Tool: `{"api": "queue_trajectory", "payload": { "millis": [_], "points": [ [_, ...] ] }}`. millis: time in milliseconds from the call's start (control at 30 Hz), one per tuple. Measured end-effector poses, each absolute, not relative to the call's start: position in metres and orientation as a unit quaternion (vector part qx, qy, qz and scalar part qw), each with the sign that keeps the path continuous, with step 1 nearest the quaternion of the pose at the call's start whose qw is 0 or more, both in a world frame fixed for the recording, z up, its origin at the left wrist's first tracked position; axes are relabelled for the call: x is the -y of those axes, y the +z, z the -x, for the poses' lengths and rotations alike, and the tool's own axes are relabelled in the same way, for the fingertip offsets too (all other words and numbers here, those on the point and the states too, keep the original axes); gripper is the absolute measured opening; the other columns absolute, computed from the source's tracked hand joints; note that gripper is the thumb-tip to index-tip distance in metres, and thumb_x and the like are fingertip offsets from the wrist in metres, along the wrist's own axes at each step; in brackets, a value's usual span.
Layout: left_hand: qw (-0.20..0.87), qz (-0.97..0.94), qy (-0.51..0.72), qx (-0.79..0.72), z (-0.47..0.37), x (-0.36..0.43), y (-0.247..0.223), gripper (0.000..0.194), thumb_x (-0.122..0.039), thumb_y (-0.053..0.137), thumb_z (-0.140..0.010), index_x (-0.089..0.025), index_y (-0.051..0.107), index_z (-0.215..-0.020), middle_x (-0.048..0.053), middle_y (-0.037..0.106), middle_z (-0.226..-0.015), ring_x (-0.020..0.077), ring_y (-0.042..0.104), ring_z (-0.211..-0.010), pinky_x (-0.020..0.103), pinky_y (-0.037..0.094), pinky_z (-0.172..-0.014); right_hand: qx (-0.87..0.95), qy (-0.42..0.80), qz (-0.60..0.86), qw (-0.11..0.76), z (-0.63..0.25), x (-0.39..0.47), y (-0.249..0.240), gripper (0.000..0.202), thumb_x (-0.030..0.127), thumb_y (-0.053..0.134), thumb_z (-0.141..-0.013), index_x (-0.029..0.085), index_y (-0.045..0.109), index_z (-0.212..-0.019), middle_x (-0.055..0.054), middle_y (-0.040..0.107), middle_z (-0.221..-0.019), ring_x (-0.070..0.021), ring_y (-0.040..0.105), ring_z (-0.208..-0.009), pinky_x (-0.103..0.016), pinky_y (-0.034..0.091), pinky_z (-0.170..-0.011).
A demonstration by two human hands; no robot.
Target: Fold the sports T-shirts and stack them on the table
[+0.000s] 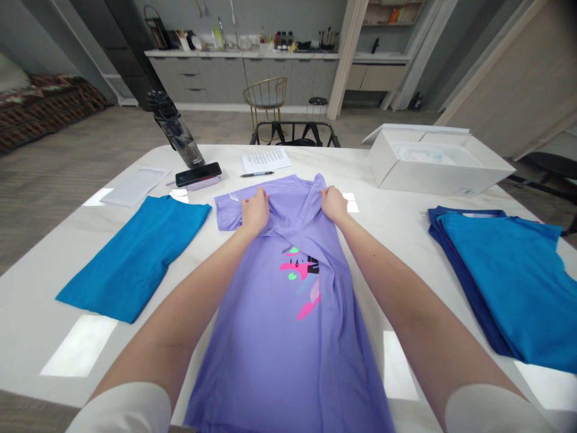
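A purple T-shirt [270, 325] with a pink, green and black print lies lengthwise before me on the white table [392, 240]. Its neck end points away from me, and the near end reaches the bottom of the view. My left hand [255, 211] is closed on the cloth near the left shoulder, with the left sleeve spread out beyond it. At the right shoulder, my right hand [334, 204] pinches the fabric, which bunches into folds there. The shirt's right side is folded inward over part of the print; the right sleeve cannot be made out.
A folded blue garment [139, 255] lies at left, and a stack of blue garments [509, 270] at right. Farther back are a white box [433, 159], a phone [198, 174], a clear bottle [180, 135], a pen [256, 174] and a printed sheet [267, 159]. A chair [295, 133] stands behind the table.
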State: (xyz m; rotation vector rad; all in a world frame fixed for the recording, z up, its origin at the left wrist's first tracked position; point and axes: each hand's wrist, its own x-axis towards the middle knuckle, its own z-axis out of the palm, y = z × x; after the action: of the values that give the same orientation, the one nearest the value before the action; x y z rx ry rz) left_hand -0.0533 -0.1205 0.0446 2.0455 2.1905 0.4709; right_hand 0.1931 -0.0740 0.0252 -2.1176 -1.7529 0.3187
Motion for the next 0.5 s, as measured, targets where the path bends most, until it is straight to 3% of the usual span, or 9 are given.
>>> {"api": "queue_trajectory", "payload": {
  "millis": [200,500],
  "points": [
    [0.093,-0.677,0.153,-0.714,0.044,0.109,0.045,0.038,-0.035,0.026,-0.108,-0.021,0.052,-0.133,0.014,0.074,-0.114,0.0299,0.070,-0.103,0.038,0.046,-0.084,0.599,0.109,0.772,0.185,-0.224,0.082,0.019,0.030,0.039,0.038,-0.106,0.020,0.059,-0.115,-0.016,0.072,-0.114,-0.0304,0.066,-0.107,-0.040,0.048,-0.088],
    [0.079,-0.711,0.135,-0.686,0.035,0.092,0.039,0.035,-0.031,0.029,-0.107,-0.022,0.052,-0.132,0.013,0.072,-0.116,0.0298,0.068,-0.106,0.038,0.046,-0.088,0.579,0.053,0.797,0.164,-0.242,0.080,0.016,0.029,0.036,0.040,-0.105,0.017,0.060,-0.113,-0.019,0.069,-0.120,-0.0338,0.061,-0.114,-0.053,0.039,-0.101]
  ]
}}
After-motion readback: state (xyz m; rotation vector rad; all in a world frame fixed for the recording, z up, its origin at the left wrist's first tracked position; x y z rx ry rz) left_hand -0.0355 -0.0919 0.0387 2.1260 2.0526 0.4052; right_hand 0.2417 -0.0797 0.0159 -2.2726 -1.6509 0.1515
